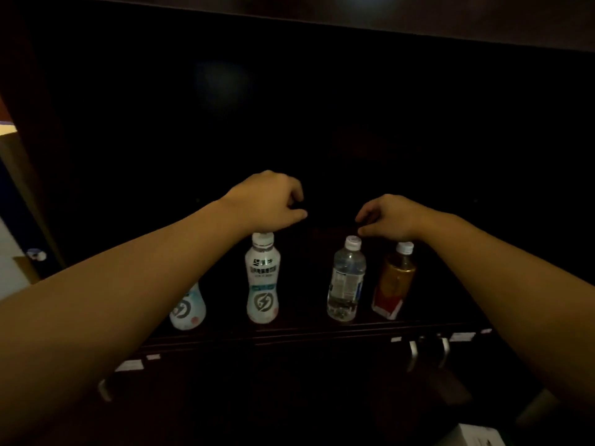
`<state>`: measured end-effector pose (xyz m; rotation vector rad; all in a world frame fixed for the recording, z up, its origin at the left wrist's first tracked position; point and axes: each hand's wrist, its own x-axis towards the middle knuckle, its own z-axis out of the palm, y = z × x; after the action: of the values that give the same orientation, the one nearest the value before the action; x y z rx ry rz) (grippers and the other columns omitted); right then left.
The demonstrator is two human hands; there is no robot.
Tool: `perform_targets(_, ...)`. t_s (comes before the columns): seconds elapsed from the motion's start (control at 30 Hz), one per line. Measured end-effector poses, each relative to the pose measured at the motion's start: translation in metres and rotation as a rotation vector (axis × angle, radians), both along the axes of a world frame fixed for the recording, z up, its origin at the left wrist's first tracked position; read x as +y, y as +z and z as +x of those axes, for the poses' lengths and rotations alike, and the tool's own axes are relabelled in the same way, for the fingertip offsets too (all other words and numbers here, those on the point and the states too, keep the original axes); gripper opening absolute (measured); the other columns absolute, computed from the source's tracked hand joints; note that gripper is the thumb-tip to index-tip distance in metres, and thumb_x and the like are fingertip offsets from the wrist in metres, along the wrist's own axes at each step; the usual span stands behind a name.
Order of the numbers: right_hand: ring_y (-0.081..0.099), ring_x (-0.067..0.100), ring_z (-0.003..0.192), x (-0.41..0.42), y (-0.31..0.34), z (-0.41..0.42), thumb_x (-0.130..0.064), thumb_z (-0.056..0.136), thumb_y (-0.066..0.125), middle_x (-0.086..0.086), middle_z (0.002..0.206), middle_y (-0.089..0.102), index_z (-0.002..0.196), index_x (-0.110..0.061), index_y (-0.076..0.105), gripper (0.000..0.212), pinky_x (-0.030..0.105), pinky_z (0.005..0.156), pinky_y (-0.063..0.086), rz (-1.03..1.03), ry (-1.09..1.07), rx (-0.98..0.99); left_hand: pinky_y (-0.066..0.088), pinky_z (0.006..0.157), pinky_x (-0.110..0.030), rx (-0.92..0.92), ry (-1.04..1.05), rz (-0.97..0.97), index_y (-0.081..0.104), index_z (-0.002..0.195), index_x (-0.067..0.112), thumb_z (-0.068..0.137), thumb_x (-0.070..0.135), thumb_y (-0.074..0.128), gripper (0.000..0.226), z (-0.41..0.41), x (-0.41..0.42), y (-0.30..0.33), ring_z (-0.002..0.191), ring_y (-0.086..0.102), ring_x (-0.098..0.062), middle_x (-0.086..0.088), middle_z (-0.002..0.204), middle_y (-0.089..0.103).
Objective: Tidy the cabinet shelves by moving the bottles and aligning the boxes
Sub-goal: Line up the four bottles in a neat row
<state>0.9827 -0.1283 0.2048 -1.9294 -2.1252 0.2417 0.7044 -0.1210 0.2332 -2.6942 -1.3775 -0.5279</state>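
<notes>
Several bottles stand in a row near the front of a dark cabinet shelf (306,331). A white sports-drink bottle (263,278) is upright in the middle. A second white bottle (188,309) is half hidden behind my left forearm. Right of them stand a clear water bottle (346,281) and an amber tea bottle (394,281) with a red label. My left hand (270,201) hovers above and behind the middle white bottle's cap, fingers curled. My right hand (389,217) is curled just above the water and tea bottle caps. The space between the hands is too dark to show whether they hold anything.
The cabinet interior behind the bottles is nearly black. Below the shelf are dark doors with metal handles (413,352) and small white labels (462,336). Another handle (104,389) sits low left. A white box (473,436) lies at the bottom right corner.
</notes>
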Motion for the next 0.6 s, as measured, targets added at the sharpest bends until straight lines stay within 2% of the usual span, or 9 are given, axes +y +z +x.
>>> perform_targets(0.07, 0.061, 0.017, 0.104, -0.005, -0.001, 0.021, -0.040, 0.087, 0.073, -0.001, 0.121, 0.064, 0.124, -0.027, 0.066, 0.039, 0.026, 0.079, 0.044, 0.008, -0.123, -0.123, 0.057, 0.085, -0.032, 0.015, -0.061, -0.011, 0.067, 0.123, 0.024, 0.090, 0.041, 0.068, 0.037, 0.033, -0.005, -0.002, 0.101, 0.066, -0.013, 0.004, 0.111, 0.070)
perform_targets(0.17, 0.060, 0.019, 0.107, -0.009, -0.010, 0.043, -0.041, 0.089, 0.070, 0.001, 0.122, 0.064, 0.123, -0.025, 0.066, 0.038, 0.028, 0.075, 0.045, -0.039, -0.238, -0.233, 0.052, 0.085, -0.028, 0.073, -0.100, -0.060, 0.067, 0.125, 0.023, 0.090, 0.039, 0.069, 0.038, 0.076, -0.004, -0.011, 0.107, 0.064, -0.015, 0.003, 0.118, 0.068)
perform_targets(0.27, 0.057, 0.015, 0.098, -0.010, -0.023, 0.054, -0.040, 0.089, 0.070, 0.000, 0.114, 0.064, 0.110, -0.026, 0.070, 0.025, 0.029, 0.075, 0.045, -0.059, -0.275, -0.178, 0.052, 0.080, -0.028, 0.063, -0.058, -0.151, 0.070, 0.119, 0.020, 0.088, 0.050, 0.070, 0.044, 0.107, 0.003, -0.023, 0.105, 0.064, -0.016, 0.001, 0.115, 0.069)
perform_targets(0.37, 0.057, 0.014, 0.094, -0.009, -0.029, 0.058, -0.037, 0.087, 0.074, -0.001, 0.106, 0.066, 0.104, -0.025, 0.073, 0.022, 0.028, 0.073, 0.046, -0.032, -0.275, -0.136, 0.054, 0.080, -0.030, 0.054, 0.038, -0.234, 0.073, 0.112, 0.016, 0.083, 0.055, 0.073, 0.049, 0.131, 0.010, -0.035, 0.101, 0.065, -0.017, -0.001, 0.109, 0.070)
perform_targets(0.47, 0.056, 0.012, 0.090, -0.008, -0.032, 0.058, -0.033, 0.085, 0.077, -0.004, 0.097, 0.064, 0.102, -0.021, 0.075, 0.020, 0.026, 0.072, 0.046, -0.010, -0.261, -0.118, 0.058, 0.085, -0.035, 0.015, 0.093, -0.286, 0.074, 0.107, 0.012, 0.077, 0.046, 0.083, 0.046, 0.143, 0.014, -0.044, 0.099, 0.068, -0.019, -0.004, 0.105, 0.072)
perform_targets(0.6, 0.058, 0.011, 0.091, -0.009, -0.034, 0.060, -0.028, 0.083, 0.080, -0.007, 0.090, 0.061, 0.098, -0.020, 0.076, 0.018, 0.027, 0.075, 0.048, 0.000, -0.255, -0.061, 0.061, 0.082, -0.038, -0.075, 0.116, -0.365, 0.076, 0.101, 0.008, 0.075, 0.029, 0.088, 0.035, 0.145, 0.017, -0.048, 0.090, 0.072, -0.021, -0.008, 0.096, 0.074)
